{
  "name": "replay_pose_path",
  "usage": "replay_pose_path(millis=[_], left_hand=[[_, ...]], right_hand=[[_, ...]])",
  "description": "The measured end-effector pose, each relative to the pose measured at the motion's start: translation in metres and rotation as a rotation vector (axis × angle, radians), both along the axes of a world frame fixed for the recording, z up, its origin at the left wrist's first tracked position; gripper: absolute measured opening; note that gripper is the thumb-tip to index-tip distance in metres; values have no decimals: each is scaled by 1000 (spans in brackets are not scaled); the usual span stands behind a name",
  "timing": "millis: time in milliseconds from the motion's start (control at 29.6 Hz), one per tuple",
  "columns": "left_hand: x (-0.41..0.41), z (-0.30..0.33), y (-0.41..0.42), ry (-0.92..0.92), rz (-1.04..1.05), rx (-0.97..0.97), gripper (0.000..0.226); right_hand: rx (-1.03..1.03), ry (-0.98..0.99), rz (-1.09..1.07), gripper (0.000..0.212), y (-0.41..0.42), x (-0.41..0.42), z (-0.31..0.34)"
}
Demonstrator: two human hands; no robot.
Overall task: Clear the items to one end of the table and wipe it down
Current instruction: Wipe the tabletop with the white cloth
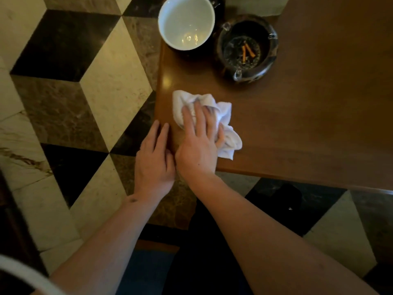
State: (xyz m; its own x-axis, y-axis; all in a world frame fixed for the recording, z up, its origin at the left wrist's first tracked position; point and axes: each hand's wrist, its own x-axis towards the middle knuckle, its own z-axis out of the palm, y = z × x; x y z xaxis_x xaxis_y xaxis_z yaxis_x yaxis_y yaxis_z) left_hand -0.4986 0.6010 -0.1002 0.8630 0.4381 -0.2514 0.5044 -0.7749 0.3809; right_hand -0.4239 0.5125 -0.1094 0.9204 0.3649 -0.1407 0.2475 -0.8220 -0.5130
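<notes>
A crumpled white cloth [225,116] lies on the brown wooden table [308,116] near its front left corner. My right hand [197,143] presses flat on the cloth, with fingers spread over it and the thumb curled around its right side. My left hand [154,158] rests beside it at the table's left edge, fingers extended and holding nothing. A white bowl [186,22] stands at the far left end of the table. Right of it sits a dark glass ashtray [246,47] with orange cigarette butts inside.
The floor [85,81] beside the table is tiled in black, cream and brown diamonds. A dark shoe or object [282,199] lies under the table's front edge. A dark item stands behind the bowl, mostly hidden.
</notes>
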Motion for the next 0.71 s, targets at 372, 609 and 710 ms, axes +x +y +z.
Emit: replay_pose_path(millis=[372, 609, 710], left_hand=[[13, 16, -9, -61, 165, -99, 54], [50, 9, -76, 34, -213, 4, 48], [75, 9, -106, 48, -191, -13, 57]], right_hand=[[47, -135, 1012, 62, -101, 40, -9], [-39, -81, 989, 59, -193, 133, -1], [-61, -51, 800, 62, -202, 168, 3]])
